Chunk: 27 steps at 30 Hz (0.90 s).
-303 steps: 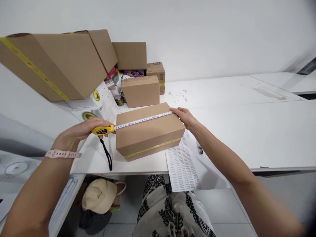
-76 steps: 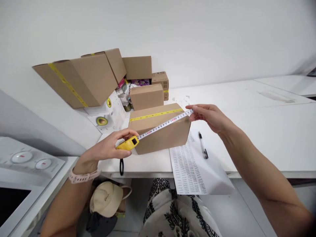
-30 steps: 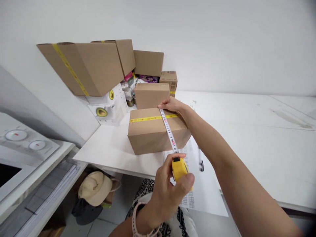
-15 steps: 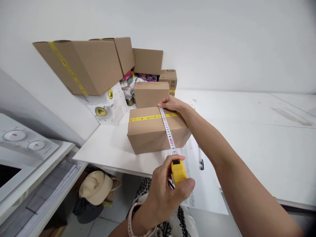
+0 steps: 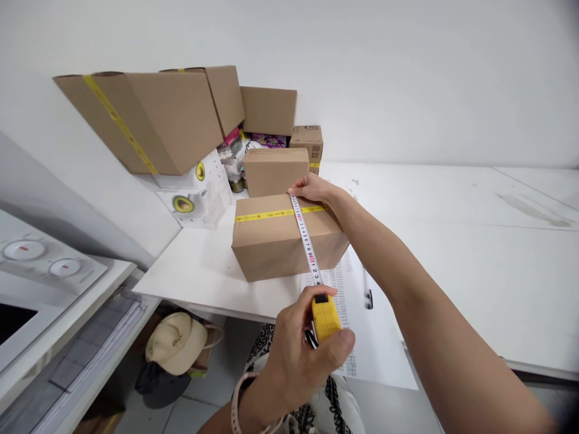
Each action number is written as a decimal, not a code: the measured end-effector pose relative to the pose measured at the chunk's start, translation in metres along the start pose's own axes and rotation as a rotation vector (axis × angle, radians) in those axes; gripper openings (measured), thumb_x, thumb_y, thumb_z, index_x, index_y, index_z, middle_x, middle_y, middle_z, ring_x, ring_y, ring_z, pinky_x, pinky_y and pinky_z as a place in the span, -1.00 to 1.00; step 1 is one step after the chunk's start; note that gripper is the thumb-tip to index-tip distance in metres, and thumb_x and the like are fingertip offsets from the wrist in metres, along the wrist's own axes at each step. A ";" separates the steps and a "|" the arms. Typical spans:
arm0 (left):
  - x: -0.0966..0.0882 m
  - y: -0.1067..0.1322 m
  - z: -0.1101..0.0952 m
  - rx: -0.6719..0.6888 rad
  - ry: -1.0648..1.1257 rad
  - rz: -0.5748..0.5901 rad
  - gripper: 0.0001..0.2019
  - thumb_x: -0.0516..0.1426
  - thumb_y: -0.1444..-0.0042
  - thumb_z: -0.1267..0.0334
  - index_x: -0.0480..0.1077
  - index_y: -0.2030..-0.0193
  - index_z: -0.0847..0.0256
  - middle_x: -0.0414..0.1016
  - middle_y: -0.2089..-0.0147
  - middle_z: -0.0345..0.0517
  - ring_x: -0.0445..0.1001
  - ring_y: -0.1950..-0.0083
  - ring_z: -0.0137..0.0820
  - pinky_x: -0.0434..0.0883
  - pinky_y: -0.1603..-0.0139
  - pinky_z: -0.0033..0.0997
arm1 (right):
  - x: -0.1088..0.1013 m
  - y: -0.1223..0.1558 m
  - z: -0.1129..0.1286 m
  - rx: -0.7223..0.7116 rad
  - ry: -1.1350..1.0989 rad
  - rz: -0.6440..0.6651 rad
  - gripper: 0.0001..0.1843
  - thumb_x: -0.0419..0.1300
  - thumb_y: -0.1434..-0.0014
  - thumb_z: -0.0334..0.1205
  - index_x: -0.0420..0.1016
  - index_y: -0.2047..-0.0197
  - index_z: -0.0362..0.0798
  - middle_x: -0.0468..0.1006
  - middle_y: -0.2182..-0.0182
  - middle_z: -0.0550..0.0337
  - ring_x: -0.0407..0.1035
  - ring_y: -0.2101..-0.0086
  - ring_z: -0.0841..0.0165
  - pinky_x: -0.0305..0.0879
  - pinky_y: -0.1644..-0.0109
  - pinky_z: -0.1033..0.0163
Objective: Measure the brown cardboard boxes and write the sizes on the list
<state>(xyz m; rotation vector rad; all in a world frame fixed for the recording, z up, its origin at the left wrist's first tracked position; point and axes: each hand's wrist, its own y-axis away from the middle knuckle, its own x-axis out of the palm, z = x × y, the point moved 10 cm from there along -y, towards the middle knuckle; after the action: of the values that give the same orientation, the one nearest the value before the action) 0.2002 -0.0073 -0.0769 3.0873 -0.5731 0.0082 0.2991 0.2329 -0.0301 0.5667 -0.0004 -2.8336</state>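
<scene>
A closed cardboard box (image 5: 284,241) with a strip of yellow tape stands on the white table. Across its top lies the white blade (image 5: 304,232) of a tape measure, running from the far edge down past the near edge. My left hand (image 5: 301,349) is closed round the yellow tape measure case (image 5: 325,316), held in front of the box above the table edge. At the box's far edge my right hand (image 5: 310,188) pinches the end of the blade, and its fingertips hide the tip.
Printed sheets (image 5: 380,349) and a pen (image 5: 368,295) lie right of the box. Behind stand a smaller carton (image 5: 275,172) and a large carton (image 5: 176,114) resting on avocado-printed boxes (image 5: 199,202). A microwave (image 5: 40,271) is at left; a beige cap (image 5: 176,343) sits below.
A little more blade shows between the box and the case, now up to a 4 after the red mark. Both hands keep their grips; the view has shifted slightly.
</scene>
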 end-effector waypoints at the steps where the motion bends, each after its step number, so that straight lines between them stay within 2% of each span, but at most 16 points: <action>1: 0.000 0.000 0.000 -0.002 -0.002 -0.002 -0.56 0.25 -0.10 -0.02 0.38 -0.05 0.13 0.25 0.44 -0.25 0.21 0.43 -0.42 0.28 0.45 -0.43 | -0.001 0.001 0.000 0.002 0.004 -0.014 -0.76 0.37 -0.12 -0.01 0.42 0.25 0.13 0.55 0.45 0.29 0.34 0.34 0.29 0.21 0.26 0.19; 4: 0.000 0.000 0.001 0.000 -0.012 -0.006 -0.58 0.25 -0.11 -0.01 0.38 -0.04 0.13 0.23 0.44 -0.26 0.19 0.43 -0.43 0.27 0.45 -0.44 | -0.005 0.009 -0.001 0.011 0.016 -0.068 -0.74 0.36 -0.13 0.04 0.44 0.21 0.13 0.56 0.45 0.30 0.35 0.33 0.29 0.22 0.26 0.19; 8: -0.001 -0.002 0.002 -0.003 -0.011 -0.002 -0.59 0.26 -0.09 0.02 0.39 -0.03 0.12 0.22 0.44 -0.27 0.15 0.43 -0.44 0.23 0.46 -0.45 | -0.003 0.021 -0.003 0.008 0.006 -0.064 -0.73 0.31 -0.17 0.10 0.47 0.18 0.15 0.57 0.43 0.32 0.38 0.32 0.29 0.24 0.24 0.19; 11: -0.004 -0.004 0.002 -0.009 0.009 -0.006 -0.60 0.27 -0.08 0.04 0.40 -0.02 0.12 0.20 0.44 -0.28 0.13 0.43 -0.44 0.23 0.45 -0.45 | -0.003 0.017 0.000 -0.037 -0.017 -0.066 -0.76 0.29 -0.20 0.08 0.49 0.18 0.13 0.58 0.40 0.28 0.40 0.31 0.29 0.27 0.23 0.19; 14: -0.011 -0.005 0.000 -0.008 -0.033 -0.019 -0.60 0.26 -0.09 0.04 0.41 -0.03 0.13 0.22 0.43 -0.26 0.16 0.41 -0.43 0.25 0.41 -0.43 | -0.009 0.004 0.014 -0.114 -0.021 -0.082 -0.77 0.34 -0.15 0.04 0.53 0.26 0.08 0.59 0.41 0.20 0.43 0.30 0.25 0.33 0.22 0.15; 17: -0.020 -0.001 -0.003 0.015 -0.094 -0.027 -0.50 0.28 -0.08 0.09 0.35 -0.15 0.12 0.36 0.32 -0.19 0.30 0.31 -0.37 0.33 0.29 -0.39 | -0.023 0.007 0.047 -0.247 -0.058 -0.091 -0.74 0.42 -0.07 0.01 0.55 0.37 0.02 0.62 0.40 0.11 0.47 0.24 0.20 0.40 0.15 0.10; 19: -0.026 0.003 -0.005 0.038 -0.098 -0.025 -0.32 0.30 -0.05 0.16 0.18 -0.30 0.10 0.43 0.21 -0.14 0.39 0.23 -0.32 0.38 0.21 -0.35 | -0.036 0.032 0.069 -0.349 -0.105 -0.107 -0.74 0.42 -0.08 0.00 0.57 0.38 0.00 0.65 0.35 0.08 0.50 0.20 0.18 0.42 0.06 0.07; 22: -0.032 0.009 -0.005 0.075 -0.139 -0.020 -0.08 0.32 -0.02 0.24 -0.10 -0.44 0.07 0.42 0.17 -0.14 0.40 0.25 -0.32 0.40 0.18 -0.31 | -0.047 0.098 0.083 -0.453 -0.095 -0.181 -0.81 0.38 -0.15 -0.04 0.64 0.36 0.02 0.68 0.29 0.07 0.52 0.18 0.19 0.43 -0.03 0.03; 24: -0.029 0.011 -0.004 0.103 -0.195 0.023 0.03 0.34 -0.02 0.26 -0.24 -0.48 0.04 0.44 0.11 -0.11 0.42 0.21 -0.30 0.42 0.09 -0.25 | -0.044 0.145 0.070 -0.418 -0.002 -0.295 -0.84 0.36 -0.17 -0.03 0.67 0.33 0.09 0.69 0.28 0.10 0.54 0.18 0.18 0.44 -0.03 0.00; 27: -0.018 0.011 -0.001 0.157 -0.262 0.105 0.12 0.34 -0.06 0.22 -0.39 -0.52 0.05 0.47 -0.02 0.00 0.48 0.06 -0.22 0.43 -0.04 -0.15 | -0.012 0.195 0.030 -0.283 0.074 -0.322 -0.88 0.33 -0.20 -0.02 0.69 0.27 0.21 0.70 0.29 0.17 0.56 0.24 0.20 0.48 0.07 0.02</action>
<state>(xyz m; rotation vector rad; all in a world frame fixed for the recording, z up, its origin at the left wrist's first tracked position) 0.1793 -0.0111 -0.0756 3.2287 -0.7775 -0.3736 0.3459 0.0452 0.0112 0.6565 0.5425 -3.0348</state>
